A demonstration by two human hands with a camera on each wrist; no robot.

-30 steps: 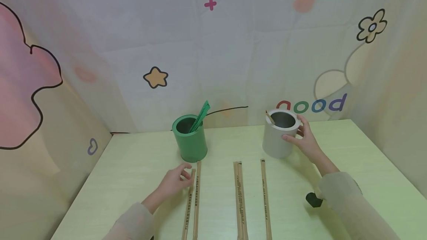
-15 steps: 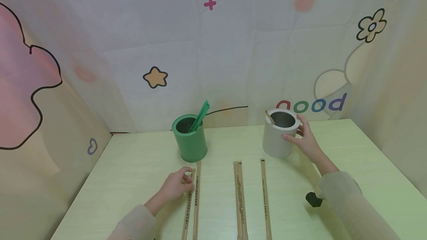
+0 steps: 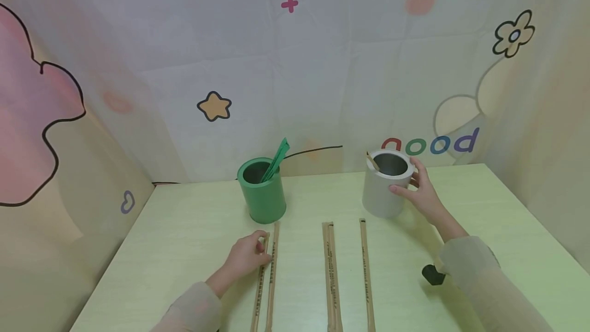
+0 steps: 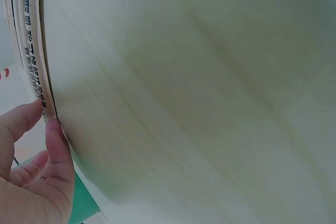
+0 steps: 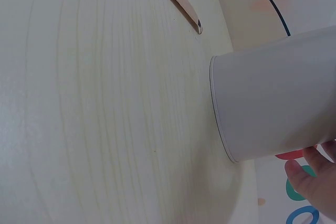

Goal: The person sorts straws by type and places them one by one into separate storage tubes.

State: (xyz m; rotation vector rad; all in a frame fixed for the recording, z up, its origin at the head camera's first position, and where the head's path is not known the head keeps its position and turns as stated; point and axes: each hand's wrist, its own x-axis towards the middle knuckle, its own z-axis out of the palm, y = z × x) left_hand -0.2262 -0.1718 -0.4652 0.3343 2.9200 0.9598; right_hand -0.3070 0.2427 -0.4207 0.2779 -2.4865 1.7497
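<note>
My left hand (image 3: 244, 255) pinches the upper end of a slim brown paper-wrapped stick (image 3: 259, 296) printed with dark characters. The left wrist view shows thumb and fingertip meeting at the stick's (image 4: 37, 61) edge. Close on its right lies a second such stick (image 3: 272, 281). With thumb on the side and fingers by the rim, my right hand (image 3: 424, 193) holds a white cylindrical pot (image 3: 382, 199) standing upright on the table; one short brown stick end (image 3: 372, 162) leans out of it. Behind the left hand stands a green pot (image 3: 265, 201) containing green-wrapped sticks (image 3: 276, 160).
Two brown sticks lie side by side (image 3: 331, 275) mid-table, with another one (image 3: 366, 270) to their right. A black object (image 3: 433, 274) shows beneath the right sleeve. A printed curtain (image 3: 322, 76) closes off the back and sides of the table (image 3: 184, 229).
The left hand has shifted slightly right and closed its thumb and finger on the stick. The neighbouring stick's upper end has tilted a little to the right. The right hand stays on the white pot.
</note>
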